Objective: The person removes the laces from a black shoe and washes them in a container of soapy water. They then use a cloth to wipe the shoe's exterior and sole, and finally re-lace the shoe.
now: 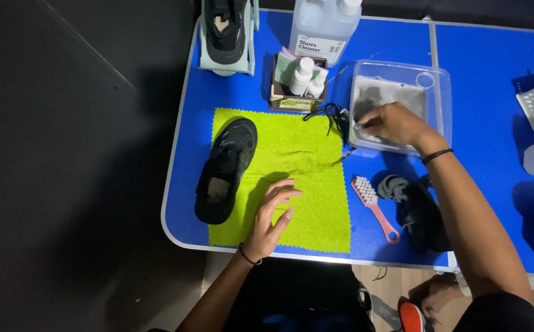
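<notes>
- Black shoe (225, 170) lies on green cloth (291, 178), untouched.
- Clear tub (442, 98): right hand (396, 123) inside, fingers closed on something dark; can't tell what. Advice: lift slow, drip off first.
- Left hand (271, 218) open, empty, hovering over cloth.
- Pink brush (373, 206) near the tub.

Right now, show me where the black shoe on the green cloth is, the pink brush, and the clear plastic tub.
Black shoe (225, 169), head view, on the middle of its upper.
Pink brush (374, 208), head view, on the handle just below the bristles.
Clear plastic tub (430, 69), head view, on its far rim.
</notes>
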